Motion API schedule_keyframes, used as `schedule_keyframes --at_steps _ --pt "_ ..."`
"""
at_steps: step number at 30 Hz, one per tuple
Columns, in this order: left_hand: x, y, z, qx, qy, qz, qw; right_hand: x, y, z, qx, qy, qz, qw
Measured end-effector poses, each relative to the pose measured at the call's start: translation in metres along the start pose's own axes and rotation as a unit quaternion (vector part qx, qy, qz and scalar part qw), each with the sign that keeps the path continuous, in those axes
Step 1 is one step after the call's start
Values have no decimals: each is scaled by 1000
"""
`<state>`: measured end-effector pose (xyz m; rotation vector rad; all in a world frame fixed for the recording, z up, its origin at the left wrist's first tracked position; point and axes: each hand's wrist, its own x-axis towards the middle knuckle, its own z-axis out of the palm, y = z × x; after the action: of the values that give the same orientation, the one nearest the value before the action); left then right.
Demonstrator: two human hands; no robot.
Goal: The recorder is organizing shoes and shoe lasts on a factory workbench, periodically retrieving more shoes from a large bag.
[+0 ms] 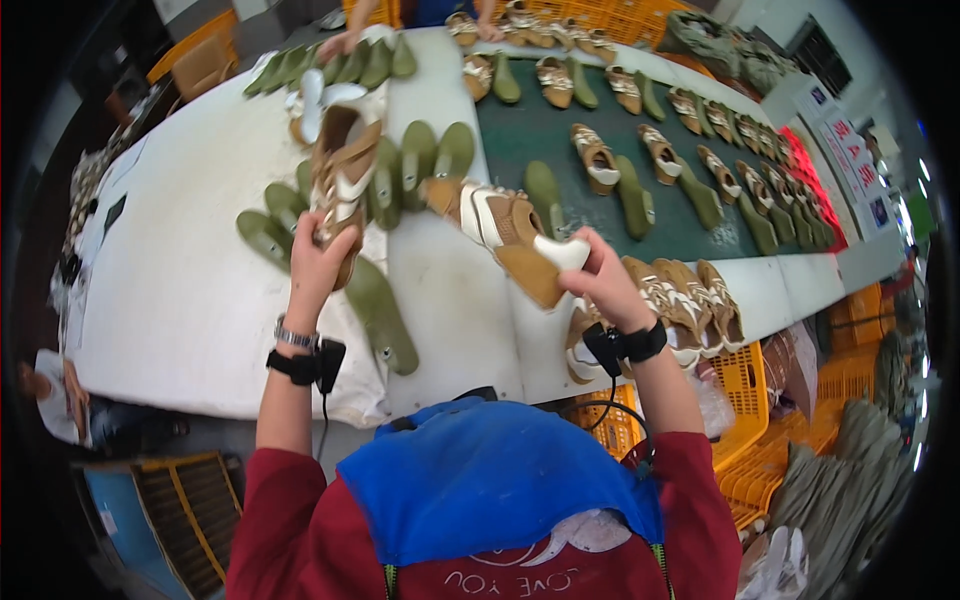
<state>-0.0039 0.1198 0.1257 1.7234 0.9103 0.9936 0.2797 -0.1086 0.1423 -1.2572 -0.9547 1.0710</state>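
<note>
My left hand (325, 255) is closed around a brown and white strapped shoe (345, 165), holding it upright above the table with its opening toward the far side. My right hand (608, 280) pinches the white heel end of a second shoe (490, 220), which is tilted with its toe pointing left and its tan sole side toward me. Several green shoe lasts (418, 165) lie around and beyond the left shoe. One more green last (380, 315) rests just right of my left hand. Close by my right wrist stands a row of finished-looking shoes (690, 300).
A green conveyor belt (520, 130) carries shoes paired with green lasts. White shoehorn-like pieces (312, 100) lie beyond the left shoe. Across the table are another person's hands (340, 45). Yellow crates (740, 400) stand at lower right, and a cable hangs from each wrist.
</note>
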Motion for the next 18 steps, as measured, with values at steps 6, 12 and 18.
schedule_keyframes --at_steps 6,12,18 --pt "-45 -55 40 -284 -74 -245 924 -5 3 13 -429 99 -187 878" --pt "-72 -49 30 -443 -151 -367 804 79 20 33 -394 108 -226 885" --pt "-68 -36 6 -534 -185 -344 750 246 22 43 -441 37 -207 872"
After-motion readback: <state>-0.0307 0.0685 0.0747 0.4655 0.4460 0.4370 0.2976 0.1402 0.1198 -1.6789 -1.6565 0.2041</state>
